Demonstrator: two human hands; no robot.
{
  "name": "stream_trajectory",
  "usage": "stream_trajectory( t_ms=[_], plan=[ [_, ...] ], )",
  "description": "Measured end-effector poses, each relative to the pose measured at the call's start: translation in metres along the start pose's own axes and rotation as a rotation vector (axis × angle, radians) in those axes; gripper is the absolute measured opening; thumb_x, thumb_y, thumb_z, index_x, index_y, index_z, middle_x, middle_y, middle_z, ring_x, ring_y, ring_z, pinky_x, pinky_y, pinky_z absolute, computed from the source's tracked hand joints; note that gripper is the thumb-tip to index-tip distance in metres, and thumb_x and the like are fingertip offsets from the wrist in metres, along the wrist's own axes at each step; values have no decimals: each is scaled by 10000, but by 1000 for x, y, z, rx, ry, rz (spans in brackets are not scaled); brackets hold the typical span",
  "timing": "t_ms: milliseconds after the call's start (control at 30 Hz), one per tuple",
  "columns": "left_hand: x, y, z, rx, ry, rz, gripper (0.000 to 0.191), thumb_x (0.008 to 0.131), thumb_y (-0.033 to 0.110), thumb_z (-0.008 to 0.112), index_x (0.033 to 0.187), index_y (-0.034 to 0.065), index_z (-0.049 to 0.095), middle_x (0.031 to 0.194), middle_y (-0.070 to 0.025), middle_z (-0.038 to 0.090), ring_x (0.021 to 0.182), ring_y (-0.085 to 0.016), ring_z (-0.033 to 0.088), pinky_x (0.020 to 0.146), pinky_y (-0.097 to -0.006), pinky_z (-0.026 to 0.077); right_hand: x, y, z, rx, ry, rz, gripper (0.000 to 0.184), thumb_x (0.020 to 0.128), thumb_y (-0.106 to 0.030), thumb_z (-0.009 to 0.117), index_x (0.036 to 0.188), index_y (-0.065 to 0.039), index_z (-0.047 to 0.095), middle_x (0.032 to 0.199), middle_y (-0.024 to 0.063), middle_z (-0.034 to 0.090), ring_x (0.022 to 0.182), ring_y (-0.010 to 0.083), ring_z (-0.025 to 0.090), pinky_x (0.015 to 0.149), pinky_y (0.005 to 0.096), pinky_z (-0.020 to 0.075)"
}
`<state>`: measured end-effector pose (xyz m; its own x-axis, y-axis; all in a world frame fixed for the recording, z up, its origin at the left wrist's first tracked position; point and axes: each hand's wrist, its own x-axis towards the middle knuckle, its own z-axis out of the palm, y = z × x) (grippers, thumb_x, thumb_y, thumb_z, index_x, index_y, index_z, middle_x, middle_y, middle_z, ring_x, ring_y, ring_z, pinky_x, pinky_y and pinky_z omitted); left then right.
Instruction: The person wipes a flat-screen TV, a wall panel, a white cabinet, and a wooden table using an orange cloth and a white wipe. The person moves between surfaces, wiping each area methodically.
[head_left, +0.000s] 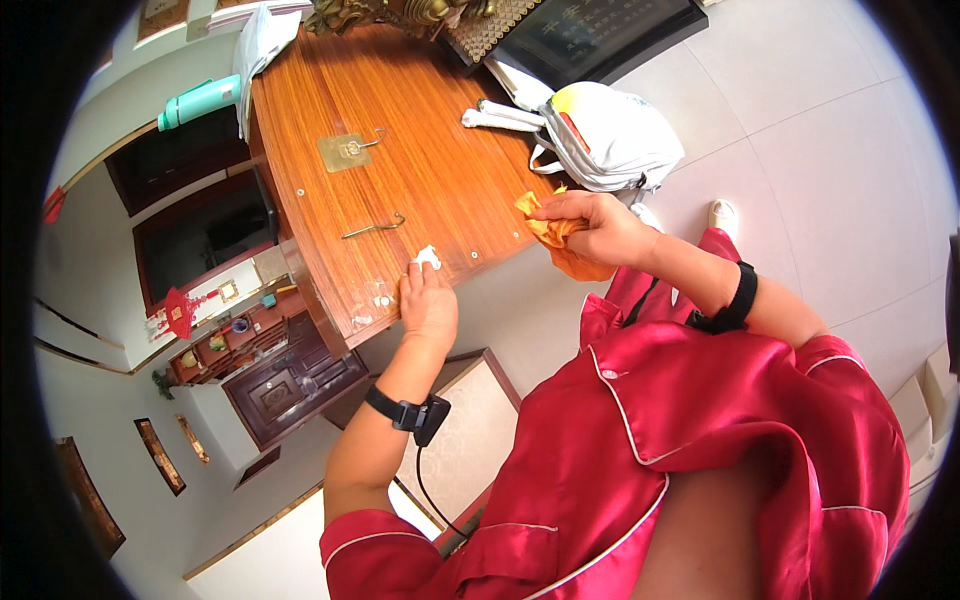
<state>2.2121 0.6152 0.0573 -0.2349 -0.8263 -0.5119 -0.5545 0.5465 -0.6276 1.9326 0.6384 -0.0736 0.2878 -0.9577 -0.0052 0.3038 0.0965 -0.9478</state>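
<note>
My left hand (429, 304) rests at the edge of a wood-grain cabinet surface (442, 172), its fingers over a crumpled piece of white tissue (427, 257) that shows past the fingertips. My right hand (600, 229) grips a bunched orange cloth (581, 259), part of which hangs down past the surface's edge. Two hooks lie on the wood: a bare curved metal hook (379, 226) not far from my left hand, and a hook on a clear square adhesive pad (346, 152). Whitish residue (367, 307) marks the corner beside my left hand.
A white backpack (615, 139) sits near my right hand, with white rolled items (502, 116) beside it. Farther off are a framed dark plaque (592, 37), a gold-coloured ornament (420, 15), a white bag (262, 52) and a turquoise bottle (201, 101). Each wrist wears a black strap.
</note>
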Motion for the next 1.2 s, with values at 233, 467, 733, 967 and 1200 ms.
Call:
stream_trajectory(
  t_ms=[233, 467, 733, 967, 1200],
  plan=[
    [38, -13, -22, 98, -129, -253, 728, 918, 416, 498, 1392, -103, 310, 1509, -215, 231, 1427, -336, 129, 1154, -454, 111, -8, 1, -21, 149, 62, 45, 425, 766, 46, 507, 1154, -61, 644, 1103, 79, 638, 1035, 177, 589, 926, 268, 437],
    [54, -10, -16, 50, -154, -264, 825, 903, 454, 503, 1395, -151, 235, 1512, -262, 168, 1426, -375, 85, 1161, -441, 73, -17, -1, -48, 321, 205, 114, 411, 780, 32, 532, 1168, -60, 631, 1038, 64, 648, 964, 141, 601, 873, 271, 469],
    [143, 68, 41, -157, -397, -152, 799, 918, 469, 450, 1403, -132, 244, 1530, -242, 136, 1437, -360, 47, 1166, -424, 46, -44, 5, -69, 420, 448, 195, 418, 747, 55, 516, 1141, -17, 636, 1014, 57, 646, 918, 124, 605, 852, 248, 473],
    [72, 94, 42, -176, -458, -132, 821, 920, 443, 440, 1416, -147, 157, 1539, -241, 94, 1442, -346, 20, 1160, -451, -12, -44, 15, -76, 443, 405, 281, 399, 742, 37, 519, 1122, -4, 634, 1010, 58, 646, 908, 126, 606, 853, 260, 477],
    [114, 70, 23, -185, -295, -468, 824, 916, 411, 450, 1415, -157, 123, 1541, -250, 56, 1437, -369, -54, 1151, -472, -49, -20, 28, -74, 529, 258, 377, 378, 750, 2, 539, 1124, 21, 590, 954, 97, 635, 850, 169, 630, 798, 274, 501]
  ],
)
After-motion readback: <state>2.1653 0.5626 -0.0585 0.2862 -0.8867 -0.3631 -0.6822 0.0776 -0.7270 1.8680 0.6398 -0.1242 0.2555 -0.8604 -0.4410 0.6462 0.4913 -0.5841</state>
